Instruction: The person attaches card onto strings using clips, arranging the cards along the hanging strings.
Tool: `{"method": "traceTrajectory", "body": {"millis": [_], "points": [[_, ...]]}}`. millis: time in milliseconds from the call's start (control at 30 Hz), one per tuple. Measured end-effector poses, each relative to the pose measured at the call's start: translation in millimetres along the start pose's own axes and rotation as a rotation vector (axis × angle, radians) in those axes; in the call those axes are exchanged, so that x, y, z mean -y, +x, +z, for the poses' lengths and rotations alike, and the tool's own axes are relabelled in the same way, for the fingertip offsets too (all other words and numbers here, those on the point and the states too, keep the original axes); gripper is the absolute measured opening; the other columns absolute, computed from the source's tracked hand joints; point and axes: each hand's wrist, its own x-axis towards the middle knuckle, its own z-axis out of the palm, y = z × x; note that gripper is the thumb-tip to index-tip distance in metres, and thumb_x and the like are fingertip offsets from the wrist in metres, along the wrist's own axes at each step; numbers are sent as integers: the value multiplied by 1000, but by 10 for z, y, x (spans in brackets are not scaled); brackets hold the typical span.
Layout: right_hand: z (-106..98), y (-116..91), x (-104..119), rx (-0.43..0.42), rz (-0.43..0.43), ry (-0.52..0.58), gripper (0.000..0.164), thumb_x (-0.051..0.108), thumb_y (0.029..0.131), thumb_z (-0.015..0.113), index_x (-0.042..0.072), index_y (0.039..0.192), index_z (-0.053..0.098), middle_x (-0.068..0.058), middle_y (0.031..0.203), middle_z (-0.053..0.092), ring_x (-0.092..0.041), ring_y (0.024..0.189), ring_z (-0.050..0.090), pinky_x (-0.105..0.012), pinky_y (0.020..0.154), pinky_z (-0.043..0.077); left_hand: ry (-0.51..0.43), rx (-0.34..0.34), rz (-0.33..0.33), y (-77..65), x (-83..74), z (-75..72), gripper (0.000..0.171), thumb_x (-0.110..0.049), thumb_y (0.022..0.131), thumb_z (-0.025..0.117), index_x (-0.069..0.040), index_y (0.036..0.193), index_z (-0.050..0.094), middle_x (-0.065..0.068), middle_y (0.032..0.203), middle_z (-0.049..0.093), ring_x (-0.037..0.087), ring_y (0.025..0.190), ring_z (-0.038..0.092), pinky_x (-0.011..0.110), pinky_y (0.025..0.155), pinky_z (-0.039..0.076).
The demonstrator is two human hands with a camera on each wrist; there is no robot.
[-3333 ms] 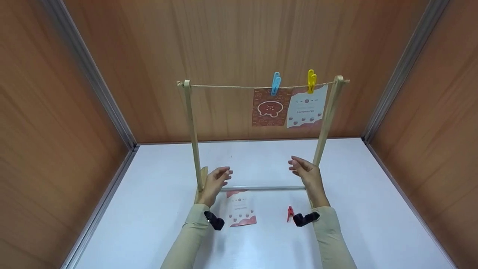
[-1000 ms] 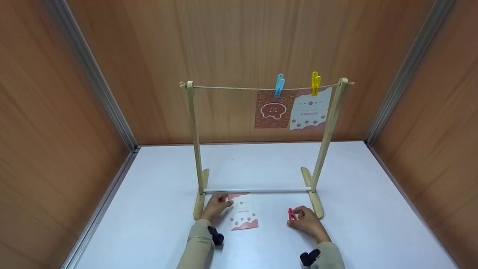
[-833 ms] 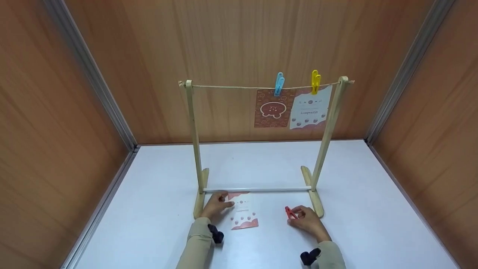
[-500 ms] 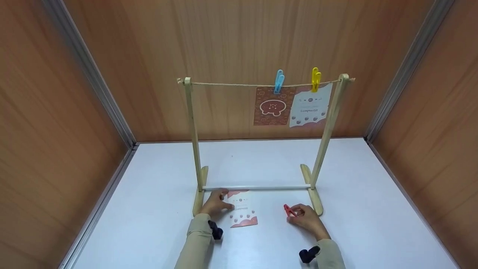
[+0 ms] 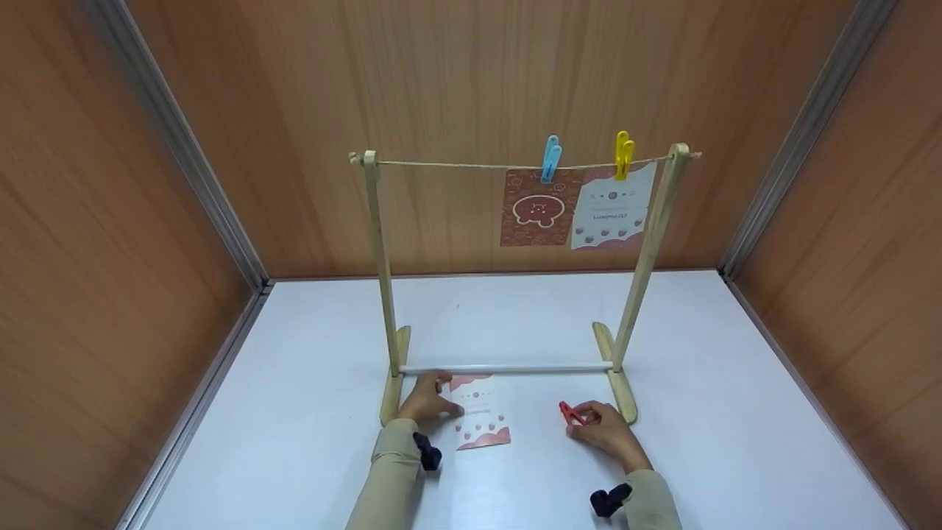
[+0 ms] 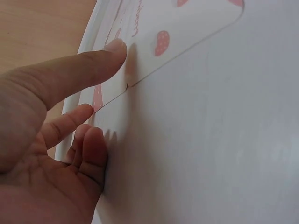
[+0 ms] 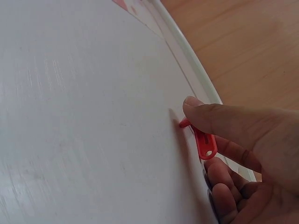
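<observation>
My left hand (image 5: 427, 399) is at the left edge of a white and pink strawberry card (image 5: 482, 427) that lies on the table. In the left wrist view its thumb (image 6: 100, 65) is over the card, while the index finger touches the card's corner; thumb and finger are spread apart. My right hand (image 5: 605, 430) pinches a red clothespin (image 7: 205, 142) between thumb and fingers, low over the table. Part of the clothespin is hidden behind the thumb.
A wooden stand with a left post (image 5: 379, 258) and right post (image 5: 647, 258) carries a string (image 5: 449, 165). A blue clothespin (image 5: 550, 158) holds a brown bear card (image 5: 533, 228) there; a yellow clothespin (image 5: 624, 156) holds a strawberry card (image 5: 607, 210). A white bar (image 5: 515, 368) joins the feet.
Both hands have come down from above the bar to the table. The right one has taken the red clothespin and turned it; the left thumb has moved away from its index finger along the card.
</observation>
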Motion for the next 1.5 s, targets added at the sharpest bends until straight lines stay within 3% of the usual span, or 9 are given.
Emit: {"method": "traceTrajectory", "body": {"millis": [433,867,1133,1500], "points": [[12,17,-11,-5,-4,-45,36,14,74,80,4,105,66,-7,86,55,-19,78,48,-29,68,40,12,-42,-59,-8,-66,86,69,-6,63,87,-10,122,53,19,127,49,38,119,50,51,101,41],[20,2,-22,-18,-55,-11,35,8,72,79,-1,103,65,-7,83,58,-16,75,49,-28,68,40,81,-43,14,-13,-78,90,65,-2,61,88,-4,114,49,18,117,46,33,107,51,49,100,42],[18,3,-26,-21,-24,-9,30,9,74,78,-1,99,64,-7,83,57,-17,76,50,-28,68,42,66,-34,-49,-14,-114,56,63,-5,63,88,-5,111,47,17,118,48,33,110,52,47,98,43],[7,-9,-18,-21,-7,-34,33,12,75,78,0,102,64,-9,89,56,-18,79,51,-28,69,42,19,16,-17,-35,-74,-31,49,-4,70,82,0,107,50,8,89,53,21,80,50,32,74,43]]}}
